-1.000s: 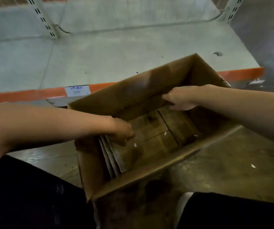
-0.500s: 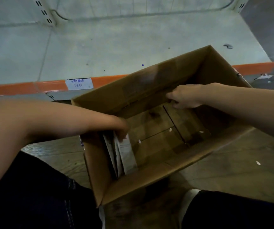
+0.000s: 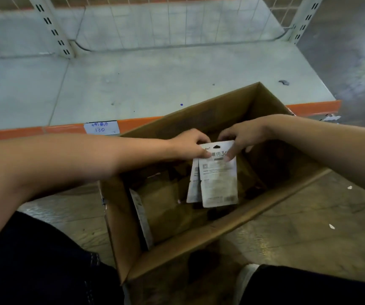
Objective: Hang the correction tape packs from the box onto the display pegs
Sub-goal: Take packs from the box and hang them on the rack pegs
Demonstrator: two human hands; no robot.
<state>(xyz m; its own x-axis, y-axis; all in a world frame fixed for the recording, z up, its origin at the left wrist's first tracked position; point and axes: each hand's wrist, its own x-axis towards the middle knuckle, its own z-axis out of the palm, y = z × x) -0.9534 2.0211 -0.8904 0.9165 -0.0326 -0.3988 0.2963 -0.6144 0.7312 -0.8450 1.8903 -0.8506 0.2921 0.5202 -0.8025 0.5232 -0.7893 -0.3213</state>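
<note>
Where floor (image 3: 287, 227) meets shelf (image 3: 155, 84), box (image 3: 199, 236).

bare forearms, dark trousers (image 3: 34, 267), perhaps stitched denim.

At the frame's centre, the left hand (image 3: 189, 145) and right hand (image 3: 242, 137) pinch the top edge of a few correction tape packs (image 3: 218, 175) above the open cardboard box (image 3: 210, 236), another pack (image 3: 141, 213) leaning inside its left wall, below the grey shelf (image 3: 133, 84).
</note>
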